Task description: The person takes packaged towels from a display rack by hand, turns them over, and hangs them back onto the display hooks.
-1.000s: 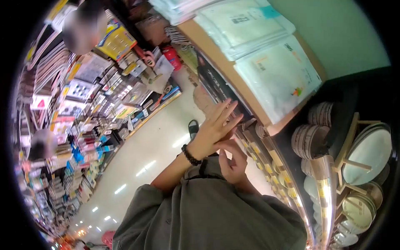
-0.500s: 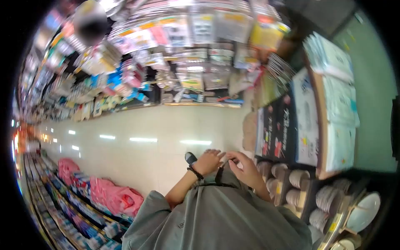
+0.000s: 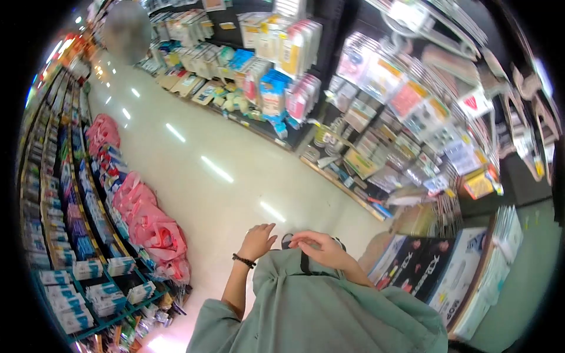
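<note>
— What's nearest?
— A grey-green shirt (image 3: 353,312), with a black strap (image 3: 305,266) at its front, just below the right hand (image 3: 321,246).
— Is that hand pinching it?
— I see nothing pinched. The fingers reach inward, loosely bent; whether the palm touches strap or shirt, I can't tell.
— And the left hand (image 3: 257,241)?
— Apart from the right one, carrying nothing visible, fingers lightly extended, thumb clear. A dark beaded bracelet (image 3: 243,260) rings its wrist.
— Why hold both there?
— Bent elbows probably keep them comfortably before the waist.
— Past them?
— A dark shoe (image 3: 286,241) on the pale floor (image 3: 235,200). To the right, printed boxes (image 3: 421,265) stand side by side, likely to save room. Pink bags (image 3: 156,229) lie along the left shelves (image 3: 76,226), seemingly out of the walkway.
— And farthest?
— Hanging packets (image 3: 385,79) in rows, presumably so their fronts show.
</note>
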The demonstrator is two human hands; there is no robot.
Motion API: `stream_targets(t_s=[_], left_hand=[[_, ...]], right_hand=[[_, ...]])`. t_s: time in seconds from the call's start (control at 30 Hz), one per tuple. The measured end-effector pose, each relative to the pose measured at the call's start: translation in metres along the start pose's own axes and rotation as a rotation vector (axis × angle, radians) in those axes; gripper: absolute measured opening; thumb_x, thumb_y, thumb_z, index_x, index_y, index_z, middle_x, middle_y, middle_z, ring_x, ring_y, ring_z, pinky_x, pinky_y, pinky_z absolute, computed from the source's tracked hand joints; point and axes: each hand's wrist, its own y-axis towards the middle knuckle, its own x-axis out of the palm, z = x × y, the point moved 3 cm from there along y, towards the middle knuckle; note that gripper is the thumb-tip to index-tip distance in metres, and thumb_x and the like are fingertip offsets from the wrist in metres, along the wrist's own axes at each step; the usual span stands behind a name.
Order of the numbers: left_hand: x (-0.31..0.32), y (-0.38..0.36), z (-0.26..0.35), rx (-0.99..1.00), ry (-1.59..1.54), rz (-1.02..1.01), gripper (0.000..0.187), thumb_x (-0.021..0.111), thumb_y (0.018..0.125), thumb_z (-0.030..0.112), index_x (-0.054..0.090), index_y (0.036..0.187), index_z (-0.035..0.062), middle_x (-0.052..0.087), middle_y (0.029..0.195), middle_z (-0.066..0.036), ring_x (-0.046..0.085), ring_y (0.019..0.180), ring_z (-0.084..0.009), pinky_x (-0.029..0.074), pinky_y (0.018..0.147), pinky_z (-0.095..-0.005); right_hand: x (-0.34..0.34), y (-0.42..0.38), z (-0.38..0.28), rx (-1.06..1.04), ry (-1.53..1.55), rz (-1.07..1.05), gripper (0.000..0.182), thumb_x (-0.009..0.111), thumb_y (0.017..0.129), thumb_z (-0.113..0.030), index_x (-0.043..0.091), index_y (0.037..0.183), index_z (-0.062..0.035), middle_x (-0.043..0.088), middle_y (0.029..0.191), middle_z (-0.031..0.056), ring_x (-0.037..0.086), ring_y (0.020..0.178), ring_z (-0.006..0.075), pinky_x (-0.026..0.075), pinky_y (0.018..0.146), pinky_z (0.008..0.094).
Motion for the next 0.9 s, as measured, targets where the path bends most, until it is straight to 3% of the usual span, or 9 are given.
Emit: stream_targets(t_s=[0.27, 0.37, 0.47, 0.67, 0.9], left_hand=[[-0.019, -0.034, -0.065, -0.356, -0.224, 0.202, 0.043, 0.064, 0.089, 0.025, 0.057, 0.126, 0.0045, 0.064, 0.118, -0.02, 0.061, 0.106, -0.0388, 0.049, 0.091, -0.047], [-0.013, -0.024, -0.083, -0.365, -0.321, 0.133, 0.045, 0.065, 0.088, 0.026, 0.057, 0.127, 0.0052, 0.063, 0.12, -0.019, 0.06, 0.108, -0.0378, 0.048, 0.092, -0.0462], [-0.029, -0.001, -0.11, -0.383, -0.326, 0.073, 0.045, 0.065, 0.088, 0.026, 0.056, 0.127, 0.0056, 0.063, 0.12, -0.018, 0.06, 0.109, -0.0374, 0.049, 0.093, -0.0459], [-0.138, 0.095, -0.171, -0.455, -0.257, 0.217, 0.041, 0.064, 0.09, 0.023, 0.056, 0.127, 0.0066, 0.063, 0.118, -0.019, 0.06, 0.108, -0.0381, 0.05, 0.09, -0.0461], [-0.254, 0.248, -0.219, -0.258, -0.312, 0.348, 0.033, 0.064, 0.088, 0.013, 0.06, 0.12, 0.0039, 0.065, 0.114, -0.018, 0.06, 0.106, -0.0372, 0.05, 0.089, -0.044]], right_hand=[[0.008, 0.129, 0.015, 0.284, 0.33, -0.135, 0.018, 0.049, 0.1, -0.011, 0.059, 0.11, -0.0001, 0.065, 0.101, 0.0082, 0.062, 0.098, 0.0178, 0.049, 0.085, 0.0318], [0.003, 0.194, 0.042, 0.448, 0.454, -0.133, 0.018, 0.049, 0.1, -0.015, 0.06, 0.107, -0.0016, 0.063, 0.098, 0.0072, 0.061, 0.092, 0.0171, 0.047, 0.083, 0.031], [-0.005, 0.263, 0.064, 0.481, 0.634, -0.125, 0.018, 0.049, 0.1, -0.018, 0.059, 0.108, -0.0056, 0.063, 0.098, 0.0062, 0.06, 0.093, 0.0163, 0.046, 0.082, 0.0301], [-0.023, 0.404, 0.018, 0.375, 0.736, -0.236, 0.019, 0.049, 0.1, -0.021, 0.058, 0.111, -0.0083, 0.062, 0.101, 0.0056, 0.058, 0.097, 0.015, 0.044, 0.084, 0.0311], [-0.076, 0.542, -0.022, 0.257, 0.805, -0.148, 0.02, 0.05, 0.099, -0.023, 0.058, 0.113, -0.0105, 0.063, 0.104, 0.0056, 0.059, 0.101, 0.0173, 0.044, 0.088, 0.033]])
